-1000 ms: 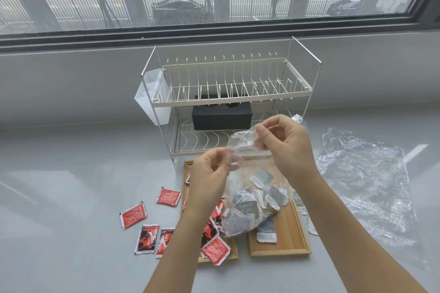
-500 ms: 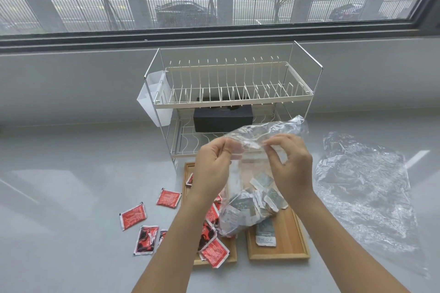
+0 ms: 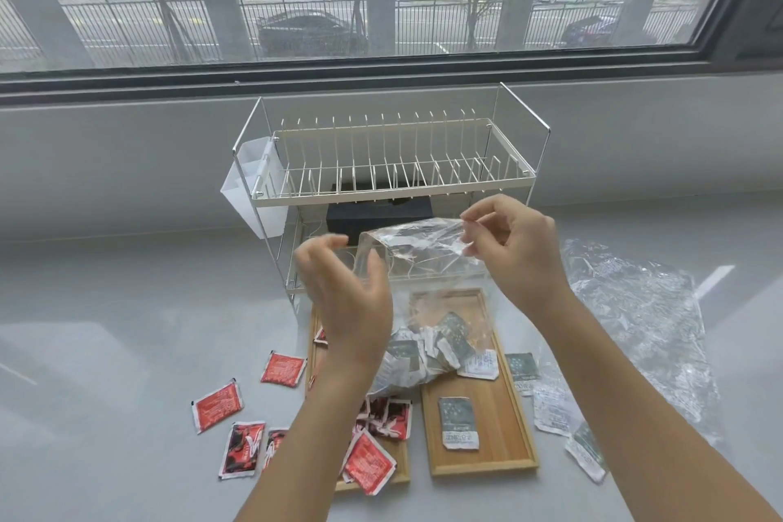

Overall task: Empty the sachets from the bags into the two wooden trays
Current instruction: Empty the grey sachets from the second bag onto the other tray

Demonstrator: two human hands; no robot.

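Note:
A clear plastic bag (image 3: 423, 254) hangs over the two wooden trays, with several grey-green sachets (image 3: 432, 345) bunched in its bottom. My right hand (image 3: 515, 250) pinches the bag's top edge. My left hand (image 3: 345, 301) is at the bag's left edge with thumb and fingers spread apart, not gripping it. The left tray (image 3: 401, 463) holds red sachets (image 3: 368, 464). On the right tray (image 3: 498, 415) lie grey-green sachets, one of them a single sachet (image 3: 459, 422) near its front.
Loose red sachets (image 3: 217, 405) lie on the grey counter left of the trays, and grey-green ones (image 3: 551, 409) to the right. A crumpled empty bag (image 3: 635, 309) lies further right. Behind stands a white wire dish rack (image 3: 390, 165) with a black box (image 3: 381, 216) on its lower shelf.
My left hand has let go of the bag's top and spread open. My right hand lifted the top edge higher and rightwards, opening the bag's mouth. The view moved closer.

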